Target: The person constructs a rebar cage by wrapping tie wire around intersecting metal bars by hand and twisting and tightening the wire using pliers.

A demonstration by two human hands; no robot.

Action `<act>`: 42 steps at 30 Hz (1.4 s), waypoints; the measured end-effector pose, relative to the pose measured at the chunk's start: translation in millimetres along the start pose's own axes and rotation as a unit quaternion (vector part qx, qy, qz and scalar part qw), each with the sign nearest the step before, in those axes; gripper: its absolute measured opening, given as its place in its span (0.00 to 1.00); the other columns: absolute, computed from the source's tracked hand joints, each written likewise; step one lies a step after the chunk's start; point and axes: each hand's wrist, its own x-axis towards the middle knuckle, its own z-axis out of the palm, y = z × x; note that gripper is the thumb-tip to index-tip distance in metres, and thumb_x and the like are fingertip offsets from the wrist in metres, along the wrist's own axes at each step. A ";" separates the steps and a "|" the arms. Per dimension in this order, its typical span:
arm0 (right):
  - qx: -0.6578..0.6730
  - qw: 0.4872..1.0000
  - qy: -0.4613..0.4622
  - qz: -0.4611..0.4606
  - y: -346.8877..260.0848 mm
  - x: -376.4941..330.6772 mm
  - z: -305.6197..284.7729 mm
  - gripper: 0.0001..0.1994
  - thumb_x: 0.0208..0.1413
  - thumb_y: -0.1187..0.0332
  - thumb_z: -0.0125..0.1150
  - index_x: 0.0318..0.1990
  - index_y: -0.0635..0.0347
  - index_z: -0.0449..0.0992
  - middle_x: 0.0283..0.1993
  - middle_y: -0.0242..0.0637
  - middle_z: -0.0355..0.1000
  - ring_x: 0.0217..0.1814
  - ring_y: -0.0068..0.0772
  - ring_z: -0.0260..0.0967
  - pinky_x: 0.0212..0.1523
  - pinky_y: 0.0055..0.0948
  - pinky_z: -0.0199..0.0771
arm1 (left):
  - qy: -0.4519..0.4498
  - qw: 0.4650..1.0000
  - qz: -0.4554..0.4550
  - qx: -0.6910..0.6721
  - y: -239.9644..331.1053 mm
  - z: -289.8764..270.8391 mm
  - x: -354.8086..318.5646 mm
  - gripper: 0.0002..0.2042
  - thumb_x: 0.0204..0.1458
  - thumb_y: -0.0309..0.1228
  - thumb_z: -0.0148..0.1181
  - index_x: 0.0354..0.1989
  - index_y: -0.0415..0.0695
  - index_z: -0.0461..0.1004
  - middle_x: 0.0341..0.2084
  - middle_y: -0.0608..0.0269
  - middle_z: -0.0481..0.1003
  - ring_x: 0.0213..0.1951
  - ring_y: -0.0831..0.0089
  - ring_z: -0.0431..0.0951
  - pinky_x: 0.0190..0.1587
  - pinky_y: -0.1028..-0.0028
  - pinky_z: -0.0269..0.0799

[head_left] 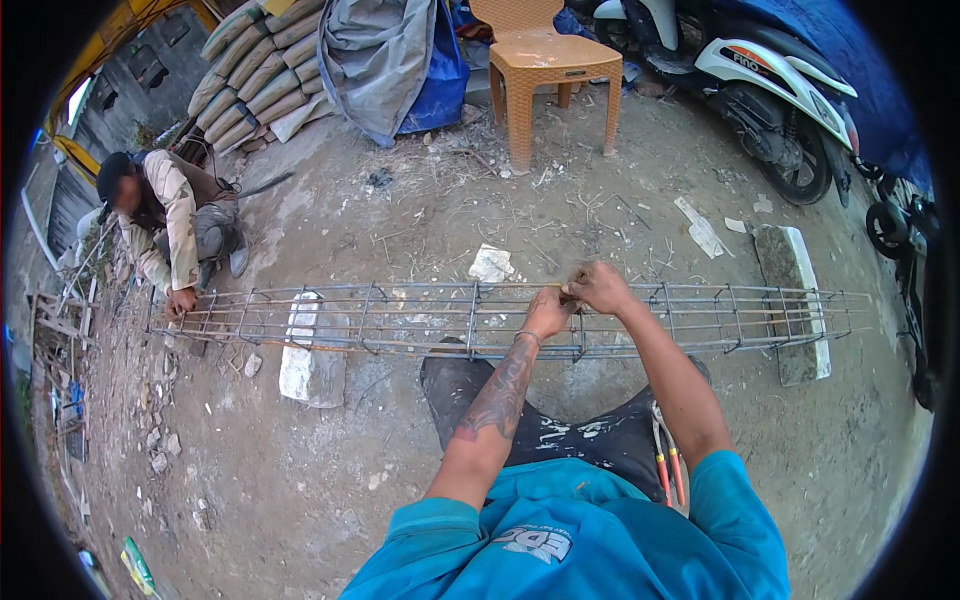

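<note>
A long steel rebar cage of thin bars and square stirrups lies crosswise in front of me. My left hand and my right hand meet at its far long bar, right of the middle, beside a stirrup. The fingers of both are pinched together, almost touching each other. Whatever is between them is too small and covered to make out. Pincers with red handles rest against my right thigh. At the cage's left end a crouching co-worker has a hand on the bars.
Two pale-edged blocks, left and right, lie under the cage. Beyond it stand a tan plastic chair, stacked sacks, a grey tarp and a white motorbike. Rubble litters the ground at left.
</note>
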 end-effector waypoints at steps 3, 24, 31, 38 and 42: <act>0.159 0.987 -0.022 0.006 7.4 -18.5 5.5 0.14 0.45 0.63 0.64 0.34 0.65 0.75 0.30 0.46 0.75 0.33 0.43 0.74 0.36 0.36 0.73 | 0.049 0.997 0.041 -0.039 -4.0 -1.8 0.3 0.12 0.49 0.34 0.57 0.33 0.35 0.76 0.27 0.49 0.77 0.32 0.61 0.78 0.36 0.66 0.69; 0.019 0.965 0.260 -0.034 35.8 -55.2 69.0 0.08 0.45 0.70 0.61 0.34 0.59 0.78 0.33 0.43 0.75 0.40 0.48 0.69 0.43 0.38 0.68 | 0.164 0.978 0.120 0.037 -14.9 19.5 -9.5 0.15 0.52 0.39 0.53 0.26 0.38 0.76 0.22 0.46 0.74 0.30 0.49 0.74 0.35 0.57 0.66; 0.157 0.974 0.142 0.075 33.2 -40.2 43.1 0.25 0.42 0.72 0.64 0.51 0.65 0.68 0.32 0.43 0.77 0.34 0.38 0.74 0.38 0.32 0.71 | 0.177 0.973 0.147 0.030 -5.9 9.9 -20.8 0.16 0.53 0.39 0.53 0.26 0.37 0.75 0.19 0.47 0.73 0.28 0.48 0.73 0.33 0.57 0.65; 0.089 0.978 0.174 0.073 14.4 -77.4 14.5 0.25 0.42 0.70 0.67 0.50 0.65 0.69 0.39 0.46 0.74 0.39 0.40 0.71 0.41 0.33 0.70 | 0.143 0.980 0.142 -0.006 -9.6 16.0 -21.7 0.15 0.53 0.39 0.52 0.28 0.38 0.76 0.21 0.47 0.74 0.28 0.50 0.74 0.33 0.60 0.66; 0.013 0.964 0.260 0.043 36.5 -170.7 -34.1 0.25 0.40 0.67 0.69 0.46 0.65 0.67 0.40 0.45 0.69 0.42 0.44 0.68 0.43 0.37 0.68 | 0.142 0.981 0.129 -0.016 -0.3 11.4 -22.8 0.14 0.53 0.38 0.52 0.28 0.38 0.76 0.22 0.49 0.75 0.27 0.52 0.75 0.32 0.64 0.67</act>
